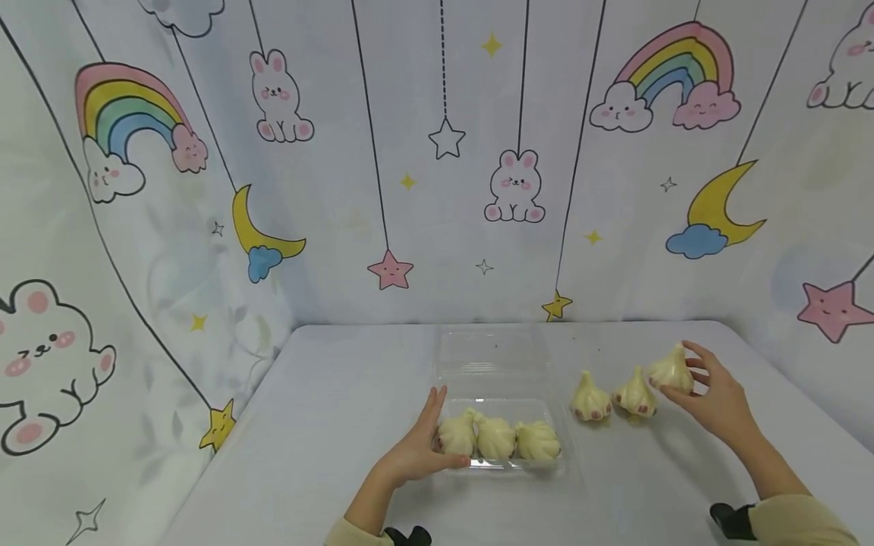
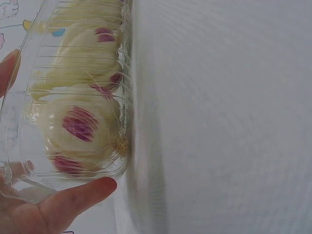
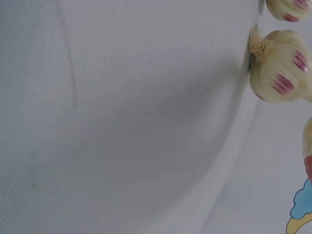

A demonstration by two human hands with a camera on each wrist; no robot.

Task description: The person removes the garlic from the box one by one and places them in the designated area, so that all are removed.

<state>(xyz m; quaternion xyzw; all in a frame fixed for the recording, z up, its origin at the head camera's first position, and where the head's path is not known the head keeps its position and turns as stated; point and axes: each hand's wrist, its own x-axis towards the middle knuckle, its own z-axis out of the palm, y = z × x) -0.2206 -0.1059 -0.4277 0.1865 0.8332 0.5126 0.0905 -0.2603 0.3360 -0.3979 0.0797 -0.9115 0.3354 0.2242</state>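
Behind the white bench, a pale backdrop was patterned with rainbows, rabbits, crescent moons and hanging stars.

Before you, a pale backdrop, probably cloth though its weave is hard to make out, carries printed rainbows, rabbits, moons and stars. It surrounds your white table left, rear and right, under soft light.
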